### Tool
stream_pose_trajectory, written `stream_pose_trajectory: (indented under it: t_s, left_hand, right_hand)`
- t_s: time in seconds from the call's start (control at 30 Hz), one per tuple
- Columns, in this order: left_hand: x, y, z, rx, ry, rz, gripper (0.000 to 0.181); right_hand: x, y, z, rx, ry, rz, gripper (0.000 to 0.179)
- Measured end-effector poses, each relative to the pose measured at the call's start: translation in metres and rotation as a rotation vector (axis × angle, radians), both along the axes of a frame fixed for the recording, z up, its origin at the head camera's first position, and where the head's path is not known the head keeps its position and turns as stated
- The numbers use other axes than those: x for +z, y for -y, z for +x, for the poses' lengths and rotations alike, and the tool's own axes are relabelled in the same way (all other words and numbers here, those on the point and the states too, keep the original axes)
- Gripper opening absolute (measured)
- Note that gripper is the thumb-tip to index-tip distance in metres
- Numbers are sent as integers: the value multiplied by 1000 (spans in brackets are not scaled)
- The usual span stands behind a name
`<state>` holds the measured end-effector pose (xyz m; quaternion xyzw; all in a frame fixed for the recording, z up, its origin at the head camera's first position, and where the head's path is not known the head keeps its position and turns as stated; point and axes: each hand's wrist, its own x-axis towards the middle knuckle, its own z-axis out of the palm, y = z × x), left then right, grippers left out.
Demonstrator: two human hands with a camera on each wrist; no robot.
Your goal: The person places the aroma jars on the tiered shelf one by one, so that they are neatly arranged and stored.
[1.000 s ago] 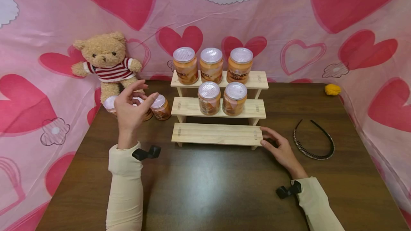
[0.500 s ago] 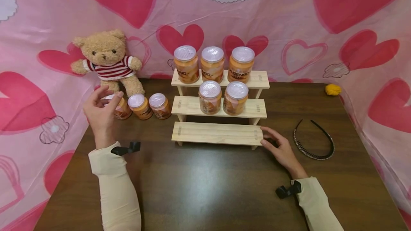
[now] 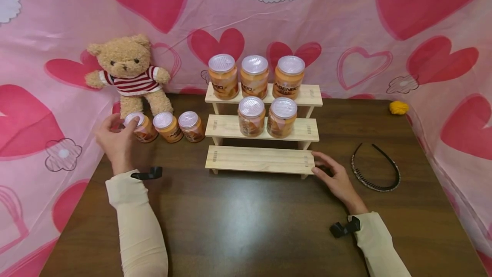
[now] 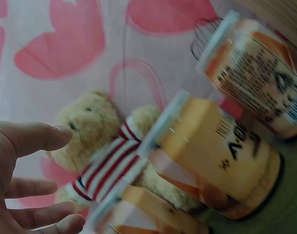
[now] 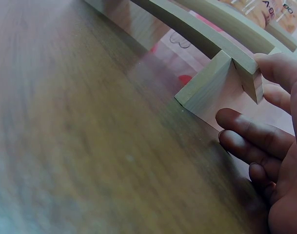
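Observation:
On the left, three peach-coloured jars with clear ridged lids stand in a row on the table. My left hand (image 3: 117, 140) is at the leftmost jar (image 3: 146, 131), thumb overlapping its lid in the head view. In the left wrist view its fingers (image 4: 38, 136) are spread and hold nothing, with the middle jar (image 4: 221, 156) farther off. My right hand (image 3: 338, 178) holds the right end of the bottom step of a three-step wooden display stand (image 3: 257, 160), thumb and index finger at the board's end. Its other fingers hang loosely below.
Three like jars (image 3: 253, 78) stand on the top step and two jars (image 3: 282, 119) on the middle one. A teddy bear (image 3: 128, 78) sits behind the left row. A black headband (image 3: 397, 174) and a yellow crumpled thing (image 3: 398, 107) lie at right. Heart-patterned cloth (image 3: 357, 25) hangs behind.
My left hand has moved left from over the row of jars, then lowered to the leftmost jar. The right hand and the stand keep their places.

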<state>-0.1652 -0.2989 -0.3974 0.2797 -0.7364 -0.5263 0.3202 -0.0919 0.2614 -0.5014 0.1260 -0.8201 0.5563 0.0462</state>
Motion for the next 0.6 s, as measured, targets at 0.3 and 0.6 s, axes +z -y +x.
stream_pose_trajectory:
  t_s: [0.3,0.6]
  left_hand:
    - [-24,8,-11,36,73,13,58]
    - [-44,10,-17,69,169,-75,63]
  right_hand:
    - [-1,-1,1,0,0,-5,46]
    - [-1,-1,-1,2,2,1,46]
